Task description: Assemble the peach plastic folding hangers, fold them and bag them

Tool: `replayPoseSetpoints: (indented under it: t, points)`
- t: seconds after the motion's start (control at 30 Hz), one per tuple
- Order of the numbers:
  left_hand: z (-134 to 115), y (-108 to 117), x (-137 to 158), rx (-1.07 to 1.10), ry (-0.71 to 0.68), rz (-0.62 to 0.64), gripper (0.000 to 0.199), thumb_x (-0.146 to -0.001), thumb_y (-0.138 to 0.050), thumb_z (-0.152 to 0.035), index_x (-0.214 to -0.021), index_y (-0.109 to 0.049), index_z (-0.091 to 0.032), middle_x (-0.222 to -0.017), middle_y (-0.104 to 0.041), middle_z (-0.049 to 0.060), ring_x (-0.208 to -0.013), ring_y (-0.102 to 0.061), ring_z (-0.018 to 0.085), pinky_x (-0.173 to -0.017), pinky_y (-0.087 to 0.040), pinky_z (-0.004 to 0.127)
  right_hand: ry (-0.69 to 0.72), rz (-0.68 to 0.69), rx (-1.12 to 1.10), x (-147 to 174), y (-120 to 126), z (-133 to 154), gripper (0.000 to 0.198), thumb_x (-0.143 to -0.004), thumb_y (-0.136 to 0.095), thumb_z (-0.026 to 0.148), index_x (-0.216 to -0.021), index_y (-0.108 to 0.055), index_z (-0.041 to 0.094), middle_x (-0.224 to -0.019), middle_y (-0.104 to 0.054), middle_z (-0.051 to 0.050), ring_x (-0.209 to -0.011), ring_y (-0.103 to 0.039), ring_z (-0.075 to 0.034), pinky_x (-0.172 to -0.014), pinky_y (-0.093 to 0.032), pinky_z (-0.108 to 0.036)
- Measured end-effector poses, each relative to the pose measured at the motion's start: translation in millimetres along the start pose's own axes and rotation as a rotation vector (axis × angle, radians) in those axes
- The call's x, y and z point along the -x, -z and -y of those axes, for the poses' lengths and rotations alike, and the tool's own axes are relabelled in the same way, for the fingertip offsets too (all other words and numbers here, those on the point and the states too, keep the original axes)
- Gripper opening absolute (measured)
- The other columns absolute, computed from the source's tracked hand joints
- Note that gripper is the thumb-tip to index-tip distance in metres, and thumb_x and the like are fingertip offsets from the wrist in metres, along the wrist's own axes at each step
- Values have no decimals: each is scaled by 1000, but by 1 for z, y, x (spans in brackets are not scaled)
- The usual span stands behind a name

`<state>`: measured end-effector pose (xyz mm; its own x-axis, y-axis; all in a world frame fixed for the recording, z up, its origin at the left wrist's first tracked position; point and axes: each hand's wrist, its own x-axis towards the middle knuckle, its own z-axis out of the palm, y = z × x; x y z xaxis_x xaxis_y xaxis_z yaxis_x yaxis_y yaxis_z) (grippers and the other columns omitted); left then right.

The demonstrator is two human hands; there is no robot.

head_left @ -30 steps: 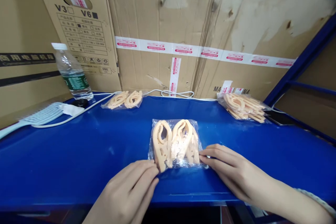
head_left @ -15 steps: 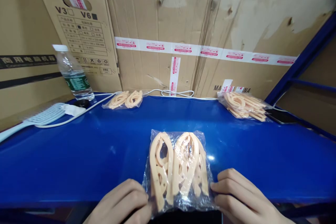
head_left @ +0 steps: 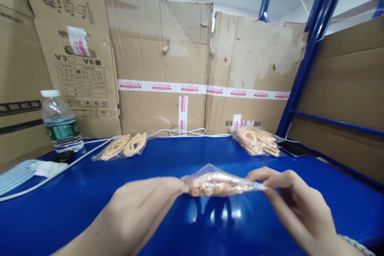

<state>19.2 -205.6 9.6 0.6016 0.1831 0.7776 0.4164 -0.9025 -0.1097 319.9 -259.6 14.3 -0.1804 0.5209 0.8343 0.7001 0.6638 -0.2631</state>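
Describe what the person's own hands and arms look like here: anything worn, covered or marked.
Both hands are bare: the left hand and right hand show no gloves or rings. The left forearm is uncovered. At the right wrist, the edge of a pale, textured cuff or band just shows at the frame's corner.

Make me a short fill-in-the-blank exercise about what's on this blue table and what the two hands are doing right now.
1. The left hand and the right hand hold a clear bag of peach clips lifted off the ____ table.
2. The water bottle stands at the ____ end of the table.
3. Behind the table stands a wall of ____ boxes.
4. A flat bag with two clips lies beside a white ____.

Missing words: blue; left; cardboard; cable
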Motion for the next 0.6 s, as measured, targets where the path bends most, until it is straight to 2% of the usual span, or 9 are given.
replayPoseSetpoints:
  t: [0.07,0.13,0.27,0.33,0.37,0.5,0.6]
  points:
    - [10,-3,-30,66,24,33,12,-96,-47,-15,-103,-57,-20,-86,-72,-1,-71,-70,12,-65,-54,20,14,-67,84,-10,4,-10,11,-92,-49,17,-87,-50,26,-81,-70,-2,-68,-69,-17,-59,-54,-24]
    - [18,-12,-55,130,120,105,11,-97,-46,-16,-93,-56,-20,-76,-68,-3,-62,-66,10,-59,-50,19,-1,-125,160,-23,11,-22,10,-92,-50,19,-84,-50,25,-72,-66,0,-59,-64,-16,-53,-51,-24]
    - [28,-45,-109,457,313,163,9,-93,-50,-15,-85,-53,-18,-74,-66,-2,-70,-66,13,-66,-51,23,-120,-159,233,-58,34,-52,11,-90,-49,24,-80,-44,24,-58,-56,3,-46,-53,-14,-43,-40,-23]
    - [34,-70,-142,720,423,109,8,-92,-51,-13,-85,-53,-18,-72,-63,-2,-70,-66,14,-68,-52,24,-188,-173,272,-77,50,-71,9,-90,-47,24,-83,-42,25,-58,-56,4,-48,-52,-14,-48,-41,-24]
    - [36,-84,-159,765,450,92,8,-93,-49,-13,-88,-52,-18,-71,-61,-2,-68,-66,13,-67,-53,23,-221,-168,308,-87,58,-82,9,-90,-47,23,-83,-41,25,-58,-56,4,-50,-53,-14,-52,-43,-25]
    - [46,-149,-223,824,633,39,13,-96,-44,-10,-103,-54,-15,-81,-61,1,-64,-64,11,-61,-54,24,-384,-141,566,-127,85,-134,3,-91,-47,19,-92,-47,22,-75,-64,-1,-64,-57,-17,-65,-44,-28]
    - [51,-196,-256,828,823,31,23,-97,-54,-26,-116,-55,-13,-97,-63,5,-74,-63,14,-65,-56,29,-462,-74,617,-154,91,-179,8,-91,-50,13,-96,-55,17,-83,-66,-6,-78,-61,-20,-72,-46,-30]
